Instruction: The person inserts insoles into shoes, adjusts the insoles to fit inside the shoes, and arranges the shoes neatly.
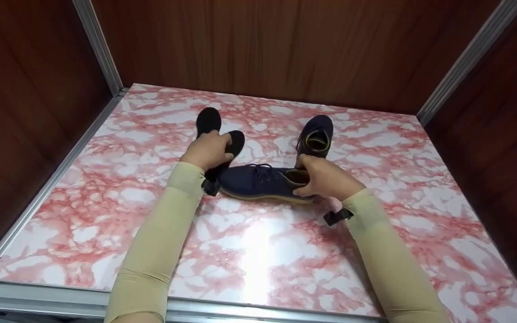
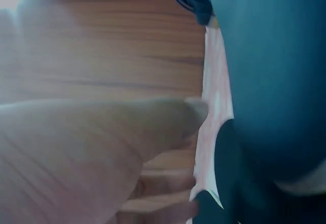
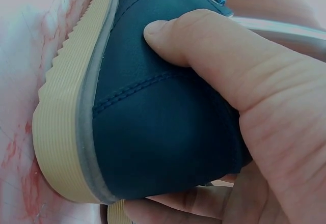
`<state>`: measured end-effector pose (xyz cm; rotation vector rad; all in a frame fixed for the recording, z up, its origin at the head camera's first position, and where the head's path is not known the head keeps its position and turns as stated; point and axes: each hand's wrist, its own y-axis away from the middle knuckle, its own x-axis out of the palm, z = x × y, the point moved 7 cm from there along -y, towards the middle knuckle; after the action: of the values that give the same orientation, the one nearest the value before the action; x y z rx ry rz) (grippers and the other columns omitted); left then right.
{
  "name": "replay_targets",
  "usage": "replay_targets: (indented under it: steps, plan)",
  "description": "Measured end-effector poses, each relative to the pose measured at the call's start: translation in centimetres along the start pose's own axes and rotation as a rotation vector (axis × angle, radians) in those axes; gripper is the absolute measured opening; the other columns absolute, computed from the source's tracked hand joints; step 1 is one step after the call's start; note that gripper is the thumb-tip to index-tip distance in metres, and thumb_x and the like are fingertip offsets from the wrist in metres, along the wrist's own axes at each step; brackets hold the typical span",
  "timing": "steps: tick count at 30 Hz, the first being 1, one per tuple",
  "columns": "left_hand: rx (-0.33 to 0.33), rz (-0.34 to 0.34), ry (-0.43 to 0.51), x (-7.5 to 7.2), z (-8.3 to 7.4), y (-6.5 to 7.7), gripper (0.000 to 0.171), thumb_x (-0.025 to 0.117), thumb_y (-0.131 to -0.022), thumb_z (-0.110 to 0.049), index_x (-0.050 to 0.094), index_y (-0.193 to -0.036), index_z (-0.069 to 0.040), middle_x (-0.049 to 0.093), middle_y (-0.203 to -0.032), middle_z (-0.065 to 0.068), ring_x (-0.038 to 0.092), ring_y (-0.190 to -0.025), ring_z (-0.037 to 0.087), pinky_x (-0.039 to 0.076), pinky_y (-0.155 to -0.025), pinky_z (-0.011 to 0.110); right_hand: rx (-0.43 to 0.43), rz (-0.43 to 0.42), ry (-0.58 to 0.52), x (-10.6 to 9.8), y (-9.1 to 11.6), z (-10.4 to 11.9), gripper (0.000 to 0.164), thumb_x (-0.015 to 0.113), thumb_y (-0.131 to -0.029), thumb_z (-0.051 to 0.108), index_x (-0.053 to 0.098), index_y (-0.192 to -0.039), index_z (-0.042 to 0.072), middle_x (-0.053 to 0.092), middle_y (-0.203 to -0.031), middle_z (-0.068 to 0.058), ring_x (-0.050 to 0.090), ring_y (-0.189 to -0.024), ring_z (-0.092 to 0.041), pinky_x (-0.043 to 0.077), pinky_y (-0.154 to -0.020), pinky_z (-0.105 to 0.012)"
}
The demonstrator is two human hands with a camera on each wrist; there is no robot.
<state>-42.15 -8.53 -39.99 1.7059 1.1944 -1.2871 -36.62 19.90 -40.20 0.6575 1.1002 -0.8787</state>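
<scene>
A dark blue lace-up shoe (image 1: 256,183) with a tan sole lies sideways across the middle, toe to the left. My right hand (image 1: 326,177) grips it at the heel. In the right wrist view the thumb presses the side of the blue upper (image 3: 158,137), and the other fingers pass behind the heel. My left hand (image 1: 208,150) is over two black shoe-shaped things (image 1: 209,120), its fingers at their edges. In the left wrist view its thumb (image 2: 168,117) extends straight, with a strip of floor showing between it and the dark shapes.
Behind the right hand stands another dark lace-up shoe (image 1: 322,128), toe away from me, its lining edged yellow-green. The floor panel (image 1: 151,251) has a red and white marbled pattern. Brown wood-grain walls (image 1: 263,49) with metal corner posts (image 1: 99,45) enclose three sides.
</scene>
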Motion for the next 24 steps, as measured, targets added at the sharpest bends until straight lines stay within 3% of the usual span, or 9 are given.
replay_targets:
  steps: [5, 10, 13, 18, 24]
  plan:
    - [-0.178, -0.039, 0.032, 0.4, 3.0, -0.1, 0.054, 0.069, -0.106, -0.040, 0.059, -0.149, -0.008, 0.052, -0.155, 0.029, 0.054, -0.136, 0.056, 0.053, -0.106, 0.069, -0.009, -0.004, -0.006, 0.0, 0.0, 0.0, 0.059, 0.096, -0.083, 0.035, 0.062, -0.125, 0.011, 0.070, -0.116, -0.008, 0.064, -0.098, -0.024, 0.056, -0.094, -0.047]
    - [-0.289, -0.079, 0.068, 0.8, 5.2, -0.2, 0.060, 0.066, -0.106, -0.039, 0.053, -0.155, -0.007, 0.044, -0.160, 0.032, 0.047, -0.140, 0.057, 0.054, -0.104, 0.070, -0.019, -0.010, -0.002, 0.0, -0.1, 0.0, 0.058, 0.096, -0.083, 0.035, 0.062, -0.124, 0.011, 0.070, -0.116, -0.008, 0.063, -0.097, -0.024, 0.056, -0.094, -0.047]
    - [-0.315, -0.072, 0.088, 0.8, 5.9, 0.0, 0.060, 0.065, -0.107, -0.038, 0.052, -0.156, -0.008, 0.045, -0.158, 0.032, 0.047, -0.140, 0.057, 0.053, -0.104, 0.070, -0.010, -0.003, -0.003, 0.1, -0.1, -0.1, 0.059, 0.096, -0.084, 0.035, 0.061, -0.125, 0.011, 0.070, -0.117, -0.008, 0.063, -0.099, -0.024, 0.055, -0.095, -0.048]
    - [-0.304, -0.021, 0.124, 1.3, 6.5, 0.3, 0.061, 0.063, -0.108, -0.037, 0.049, -0.162, -0.014, 0.044, -0.160, 0.033, 0.048, -0.139, 0.058, 0.049, -0.109, 0.069, 0.001, 0.002, -0.006, 0.1, -0.1, -0.2, 0.059, 0.096, -0.084, 0.035, 0.061, -0.125, 0.012, 0.070, -0.117, -0.009, 0.063, -0.099, -0.025, 0.055, -0.095, -0.048]
    - [-0.314, 0.014, 0.099, 1.5, 6.8, 0.5, 0.057, 0.063, -0.106, -0.036, 0.055, -0.157, -0.012, 0.049, -0.158, 0.031, 0.048, -0.141, 0.056, 0.049, -0.112, 0.068, 0.014, 0.037, -0.011, 0.0, 0.1, 0.2, 0.060, 0.095, -0.086, 0.034, 0.059, -0.129, 0.011, 0.071, -0.123, -0.011, 0.066, -0.106, -0.027, 0.056, -0.102, -0.049]
